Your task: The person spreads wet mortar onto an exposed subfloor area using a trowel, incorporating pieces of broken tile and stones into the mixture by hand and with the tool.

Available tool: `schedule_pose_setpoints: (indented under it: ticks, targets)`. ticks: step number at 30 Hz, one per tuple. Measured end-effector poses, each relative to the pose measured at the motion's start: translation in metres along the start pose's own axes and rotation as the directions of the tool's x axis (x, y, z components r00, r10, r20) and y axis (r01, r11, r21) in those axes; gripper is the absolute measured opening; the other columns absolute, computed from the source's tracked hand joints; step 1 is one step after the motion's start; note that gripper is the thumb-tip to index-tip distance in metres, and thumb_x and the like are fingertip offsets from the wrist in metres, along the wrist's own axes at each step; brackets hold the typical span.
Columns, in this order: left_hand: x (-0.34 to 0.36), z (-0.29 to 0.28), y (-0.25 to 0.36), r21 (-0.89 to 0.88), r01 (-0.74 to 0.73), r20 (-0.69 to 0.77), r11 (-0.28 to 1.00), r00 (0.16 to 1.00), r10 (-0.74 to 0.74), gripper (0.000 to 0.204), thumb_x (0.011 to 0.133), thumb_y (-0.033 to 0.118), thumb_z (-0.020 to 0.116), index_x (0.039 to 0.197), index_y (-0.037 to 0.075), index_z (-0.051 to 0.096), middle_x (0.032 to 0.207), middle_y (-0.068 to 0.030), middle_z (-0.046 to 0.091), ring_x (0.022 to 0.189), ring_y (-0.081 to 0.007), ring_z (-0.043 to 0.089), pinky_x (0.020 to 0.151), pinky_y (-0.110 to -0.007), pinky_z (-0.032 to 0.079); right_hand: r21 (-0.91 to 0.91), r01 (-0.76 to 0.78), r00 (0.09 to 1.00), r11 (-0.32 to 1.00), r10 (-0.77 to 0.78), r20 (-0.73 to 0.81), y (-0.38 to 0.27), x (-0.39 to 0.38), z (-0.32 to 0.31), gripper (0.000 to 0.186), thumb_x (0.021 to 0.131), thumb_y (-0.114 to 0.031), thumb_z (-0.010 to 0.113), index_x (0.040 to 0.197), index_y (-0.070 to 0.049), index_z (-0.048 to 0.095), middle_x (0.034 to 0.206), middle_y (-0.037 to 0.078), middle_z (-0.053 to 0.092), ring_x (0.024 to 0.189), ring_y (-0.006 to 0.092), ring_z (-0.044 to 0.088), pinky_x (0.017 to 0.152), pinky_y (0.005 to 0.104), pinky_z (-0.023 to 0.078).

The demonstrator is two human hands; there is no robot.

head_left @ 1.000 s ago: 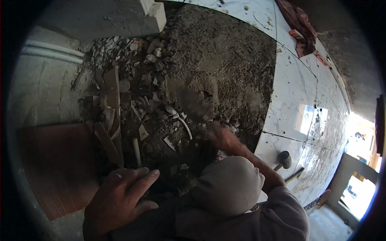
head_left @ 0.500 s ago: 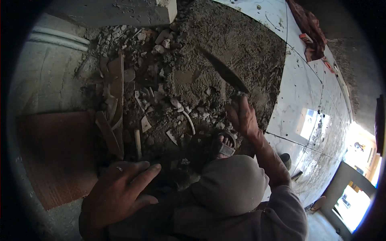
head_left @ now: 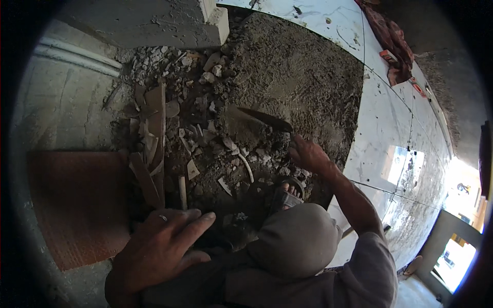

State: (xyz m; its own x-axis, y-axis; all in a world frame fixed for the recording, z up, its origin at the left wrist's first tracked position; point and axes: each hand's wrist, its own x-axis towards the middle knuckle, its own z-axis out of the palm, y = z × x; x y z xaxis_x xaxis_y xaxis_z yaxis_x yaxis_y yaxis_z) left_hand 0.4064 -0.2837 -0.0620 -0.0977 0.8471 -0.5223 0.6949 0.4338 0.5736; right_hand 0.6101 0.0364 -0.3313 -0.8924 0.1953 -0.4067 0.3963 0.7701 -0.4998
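My right hand [head_left: 309,155] grips the handle of a long-bladed trowel [head_left: 266,119]. The blade points left and lies low over the rough grey mortar bed [head_left: 303,66], near its rubble-covered edge; whether it touches is hard to tell. My left hand [head_left: 167,241], with a ring on one finger, hangs at the lower left. Its fingers are stretched out, the thumb is apart, and it holds nothing. Just beyond it a short pale stick [head_left: 183,193] stands out among the debris. A sandalled foot [head_left: 288,196] rests on the dirt below my right hand.
Broken tile pieces [head_left: 155,118] and rubble lie left of the mortar. A reddish-brown board or tile [head_left: 77,205] is at far left, below white pipes [head_left: 77,60]. Pale marbled tiles [head_left: 380,128] border the right. A concrete block [head_left: 218,25] juts in above; rounded grey cloth [head_left: 298,241] fills the lower middle.
The trowel has swung nearer and to the left, its blade now lying flatter across the view. My left hand keeps its pose, and the whole view has shifted slightly.
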Motion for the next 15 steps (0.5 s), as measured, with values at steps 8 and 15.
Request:
schedule_pose_setpoints:
  ticks: [8,15]
  targets:
    - [-0.003,0.005,0.000,0.013,-0.035,-0.015,0.999,0.999,0.035,0.064,0.079,0.038,0.069,0.133,0.013,0.046,0.117,-0.0118,0.056,0.106,-0.0300,0.055,0.092,-0.040,0.045,-0.110,0.042,0.992,0.993,-0.054,-0.111,0.009,-0.003,0.013,0.041,0.086,-0.020,0.059,0.118,0.000,0.042,0.073,0.023,0.058,0.067,0.0428,0.061,0.064,0.0508,0.050]
    - [-0.004,0.004,0.003,0.054,-0.042,0.004,0.998,0.999,0.042,0.065,0.078,0.038,0.070,0.133,0.012,0.046,0.118,-0.0115,0.055,0.105,-0.0303,0.054,0.092,-0.041,0.044,-0.087,-0.117,0.990,0.989,0.122,0.066,-0.001,0.003,0.005,0.048,0.085,-0.022,0.059,0.123,0.001,0.042,0.075,0.024,0.062,0.076,0.0417,0.064,0.069,0.0512,0.051]
